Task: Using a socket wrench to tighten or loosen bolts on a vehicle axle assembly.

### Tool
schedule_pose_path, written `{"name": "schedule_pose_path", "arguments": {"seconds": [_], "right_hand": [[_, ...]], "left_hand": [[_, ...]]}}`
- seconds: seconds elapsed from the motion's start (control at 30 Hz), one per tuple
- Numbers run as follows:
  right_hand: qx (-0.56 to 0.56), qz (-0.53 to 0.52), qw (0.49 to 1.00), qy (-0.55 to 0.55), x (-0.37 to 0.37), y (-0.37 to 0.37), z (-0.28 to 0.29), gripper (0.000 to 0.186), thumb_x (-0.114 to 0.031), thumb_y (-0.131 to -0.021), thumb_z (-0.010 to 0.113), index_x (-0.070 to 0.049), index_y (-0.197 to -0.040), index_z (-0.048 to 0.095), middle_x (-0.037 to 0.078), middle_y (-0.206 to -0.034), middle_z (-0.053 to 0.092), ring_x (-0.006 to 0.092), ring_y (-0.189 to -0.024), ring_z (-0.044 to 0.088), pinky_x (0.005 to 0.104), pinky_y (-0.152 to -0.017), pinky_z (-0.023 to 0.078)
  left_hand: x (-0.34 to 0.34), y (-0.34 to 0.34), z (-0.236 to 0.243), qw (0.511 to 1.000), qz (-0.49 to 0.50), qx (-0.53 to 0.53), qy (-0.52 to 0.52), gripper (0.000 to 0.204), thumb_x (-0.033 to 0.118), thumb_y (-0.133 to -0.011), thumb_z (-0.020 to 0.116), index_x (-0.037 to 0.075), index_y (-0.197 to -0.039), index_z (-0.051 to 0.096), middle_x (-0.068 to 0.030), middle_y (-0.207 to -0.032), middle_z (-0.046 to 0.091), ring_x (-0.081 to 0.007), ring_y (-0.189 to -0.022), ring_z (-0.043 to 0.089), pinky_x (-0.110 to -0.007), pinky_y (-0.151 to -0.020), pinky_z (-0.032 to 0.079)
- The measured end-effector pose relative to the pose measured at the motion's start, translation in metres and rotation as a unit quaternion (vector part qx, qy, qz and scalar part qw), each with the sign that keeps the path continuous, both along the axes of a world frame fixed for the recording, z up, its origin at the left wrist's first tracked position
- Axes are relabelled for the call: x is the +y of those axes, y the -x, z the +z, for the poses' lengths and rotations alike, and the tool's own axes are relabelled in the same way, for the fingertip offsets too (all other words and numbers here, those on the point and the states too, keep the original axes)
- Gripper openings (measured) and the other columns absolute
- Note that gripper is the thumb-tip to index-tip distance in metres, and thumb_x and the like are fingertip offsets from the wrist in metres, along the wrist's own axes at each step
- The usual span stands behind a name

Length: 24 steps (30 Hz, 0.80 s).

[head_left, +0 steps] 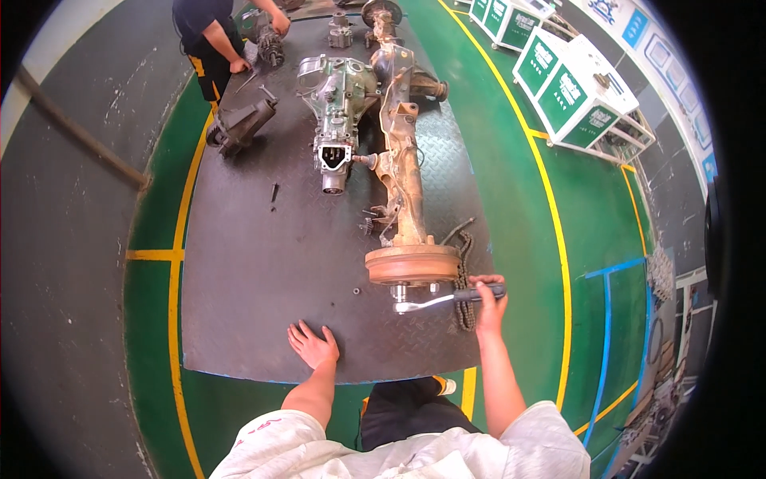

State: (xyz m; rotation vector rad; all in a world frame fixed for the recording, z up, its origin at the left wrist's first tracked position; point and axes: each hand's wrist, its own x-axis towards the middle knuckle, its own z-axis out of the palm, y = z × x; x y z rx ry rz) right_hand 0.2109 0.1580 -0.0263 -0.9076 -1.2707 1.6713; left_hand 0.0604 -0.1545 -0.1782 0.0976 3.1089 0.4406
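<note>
My right hand (pixel 489 303) is wrapped round the dark handle of a ratchet wrench (pixel 435 302). The wrench's bright head and socket (pixel 400 295) meet the near face of a rusty brake drum (pixel 412 264), where a wheel nut (pixel 434 288) also shows. From the drum a long rusty axle housing (pixel 404 176) runs away from me along the table. My left hand (pixel 313 345) lies flat on the dark metal tabletop (pixel 255 319) near its front edge, fingers spread and holding nothing. A loose nut (pixel 356 291) sits on the table between that hand and the drum.
A chain (pixel 463 295) lies beside the drum at the table's right edge. Left of the axle stands a silver gearbox housing (pixel 337 112), and a dark casting (pixel 241 128) lies farther left. Another person (pixel 206 32) handles parts at the far left. White-green cabinets (pixel 570 88) stand right.
</note>
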Motion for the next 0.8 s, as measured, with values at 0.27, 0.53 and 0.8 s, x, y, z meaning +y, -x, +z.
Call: {"name": "schedule_pose_path", "arguments": {"seconds": [0.27, 0.53, 0.8], "right_hand": [[0.01, -0.009, 0.999, 0.04, 0.01, -0.028, 0.026, 0.021, -0.012, -0.078, 0.065, -0.005, -0.095, 0.055, 0.013, -0.1, 0.062, 0.0242, -0.1, 0.058, 0.039, -0.092, 0.045], [-0.103, 0.117, 0.977, -0.145, -0.055, 0.079, 0.087, 0.015, -0.004, -0.073, 0.067, -0.005, -0.074, 0.052, 0.004, -0.071, 0.059, 0.0135, -0.065, 0.056, 0.0271, -0.061, 0.046], [-0.169, 0.214, 0.835, -0.478, -0.121, 0.111, 0.057, 0.024, -0.018, -0.059, 0.074, -0.009, -0.076, 0.06, 0.008, -0.074, 0.061, 0.0279, -0.071, 0.062, 0.0364, -0.062, 0.049]], "left_hand": [[-0.009, 0.004, 0.011, 1.0, -0.004, -0.016, -0.004, 0.07, 0.039, -0.085, 0.052, -0.003, -0.138, 0.035, -0.0244, -0.144, 0.03, -0.0369, -0.138, 0.021, -0.046, -0.115, 0.014], [-0.005, 0.008, 0.003, 1.0, -0.005, -0.003, 0.009, 0.068, 0.038, -0.085, 0.054, -0.001, -0.137, 0.035, -0.022, -0.145, 0.029, -0.0362, -0.138, 0.021, -0.046, -0.115, 0.016], [-0.001, 0.002, 0.004, 1.0, -0.01, 0.009, 0.013, 0.068, 0.037, -0.084, 0.053, -0.002, -0.137, 0.035, -0.0237, -0.144, 0.03, -0.0374, -0.137, 0.022, -0.047, -0.115, 0.016]]}}
